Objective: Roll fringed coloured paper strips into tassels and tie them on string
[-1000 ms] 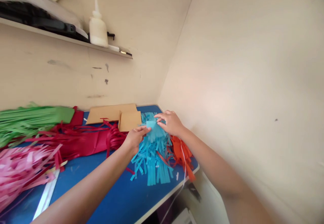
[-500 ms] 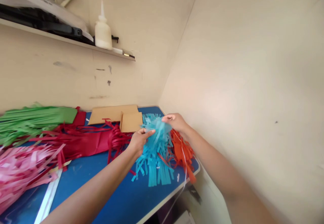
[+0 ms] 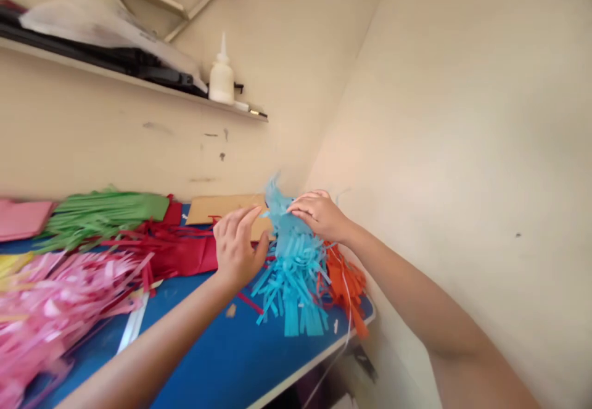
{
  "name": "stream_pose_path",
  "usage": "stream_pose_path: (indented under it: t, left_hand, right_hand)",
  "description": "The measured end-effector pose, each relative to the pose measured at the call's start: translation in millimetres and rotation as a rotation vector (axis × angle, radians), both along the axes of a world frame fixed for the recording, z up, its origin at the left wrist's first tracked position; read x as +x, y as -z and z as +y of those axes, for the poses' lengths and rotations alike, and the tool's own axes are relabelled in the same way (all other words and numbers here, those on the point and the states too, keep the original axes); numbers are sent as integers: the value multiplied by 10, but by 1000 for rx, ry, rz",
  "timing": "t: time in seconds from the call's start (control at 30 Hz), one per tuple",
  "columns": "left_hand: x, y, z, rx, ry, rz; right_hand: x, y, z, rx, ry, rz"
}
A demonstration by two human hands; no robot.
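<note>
A bundle of light blue fringed tissue paper (image 3: 296,261) lies near the table's right end, its upper strips lifted and its cut strips fanned out below. My right hand (image 3: 319,214) pinches the raised upper part from the right side. Just to the left, my left hand (image 3: 240,242) is raised with thumb and fingers apart, holding nothing. Its palm faces the blue strips, and whether the fingertips touch any of them I cannot tell. Orange fringed paper (image 3: 349,282) lies right of the blue bundle, with a white string (image 3: 348,310) across it.
Red fringed paper (image 3: 194,255), green fringed paper (image 3: 115,208) and pink fringed paper (image 3: 83,292) cover the left of the blue table (image 3: 208,359). Brown cardboard (image 3: 222,208) lies by the wall. Above, a shelf (image 3: 152,88) holds a white glue bottle (image 3: 222,81).
My left hand has let go of the blue paper and moved left, its fingers spreading. My right hand still grips the paper, whose upper strips now stand higher. The view has shifted left.
</note>
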State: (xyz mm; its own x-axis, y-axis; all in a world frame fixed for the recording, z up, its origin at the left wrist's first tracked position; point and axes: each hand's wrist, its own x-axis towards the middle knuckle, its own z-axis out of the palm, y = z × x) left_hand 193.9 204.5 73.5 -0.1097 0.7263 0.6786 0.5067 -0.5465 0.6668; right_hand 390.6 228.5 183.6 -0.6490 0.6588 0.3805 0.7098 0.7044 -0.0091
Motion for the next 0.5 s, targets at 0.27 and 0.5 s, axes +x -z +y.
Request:
stream_pose_path:
  t: [0.27,0.5]
  left_hand:
    - [-459,-42,-261,94,53,365]
    - [-763,92,-467,-50,-71,218]
  right_hand:
    - [-417,146,-273,-143,-151,-15]
    - [-1093,978,-1364,-259,-30,377]
